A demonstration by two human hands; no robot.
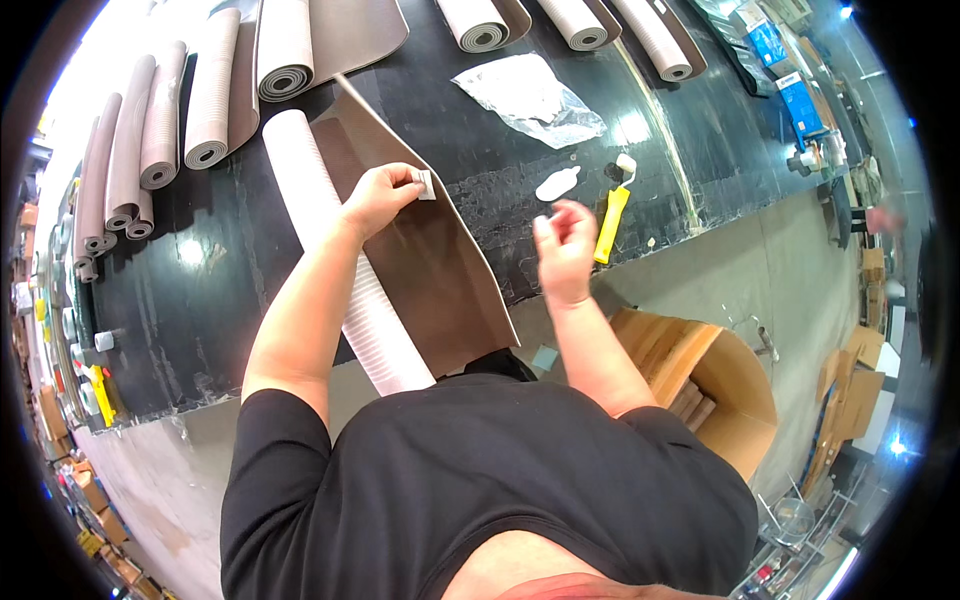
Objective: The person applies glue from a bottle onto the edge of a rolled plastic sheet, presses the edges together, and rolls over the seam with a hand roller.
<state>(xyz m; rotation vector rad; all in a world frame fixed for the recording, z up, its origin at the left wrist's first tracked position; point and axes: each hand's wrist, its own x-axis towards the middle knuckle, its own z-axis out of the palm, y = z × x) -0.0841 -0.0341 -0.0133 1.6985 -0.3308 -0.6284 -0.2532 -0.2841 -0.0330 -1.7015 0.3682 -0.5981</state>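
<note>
A brown foam mat [440,270] lies partly rolled up in front of me, its ribbed pale roll [365,300] along the left side. My left hand [385,200] reaches across it, thumb and fingers pinching a small whitish label [427,186] at the mat's right edge. Off to the right, my right hand [567,255] is raised near the table's front edge, slightly blurred. Its fingers are loosely bent with the thumb apart, and I see nothing in them. Closest to it are a yellow-handled roller tool [612,222] and a white squeeze bottle [558,183].
Several rolled mats [212,90] line the far and left sides of the black table [200,330]. A crumpled clear plastic bag [530,100] lies beyond the bottle. An open cardboard box [735,400] with rolls inside stands at my right. Blue boxes [800,105] sit far right.
</note>
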